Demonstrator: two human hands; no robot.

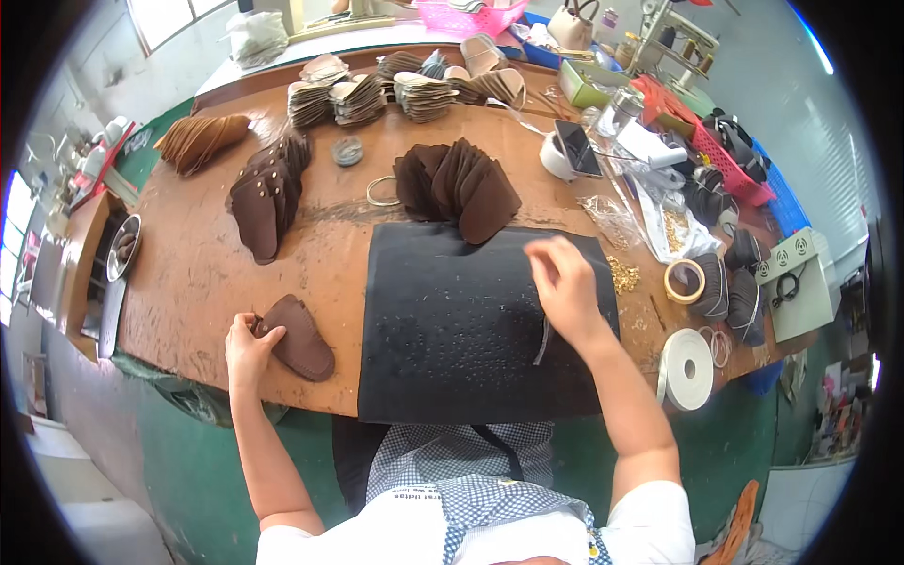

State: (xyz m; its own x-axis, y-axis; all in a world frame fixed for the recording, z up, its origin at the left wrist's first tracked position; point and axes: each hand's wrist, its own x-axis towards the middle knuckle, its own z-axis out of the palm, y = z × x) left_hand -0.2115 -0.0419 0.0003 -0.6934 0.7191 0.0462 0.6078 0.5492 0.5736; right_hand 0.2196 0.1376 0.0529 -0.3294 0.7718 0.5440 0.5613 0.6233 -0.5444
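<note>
My left hand [249, 350] grips the edge of a brown leather piece [306, 341], rounded like a shoe sole or sheath, on the wooden table left of a black mat [414, 320]. Its thumb lies on top of the leather. My right hand [565, 287] is over the right part of the mat, fingertips pinched together. Whatever sits between them, if anything, is too small to make out. Beside that wrist a thin grey strip [541, 341] shows against the mat. Small bright specks or holes dot the mat. Past its far edge, dark brown leather pieces [485, 202] fan out in a pile.
A stack of brown leather with metal studs [266, 193] and a round tin [347, 151] stand farther left. Gold-coloured small fittings [622, 275], a tape roll [685, 281] and a white roll [687, 369] line the right side. Bundled pieces [424, 96] fill the back.
</note>
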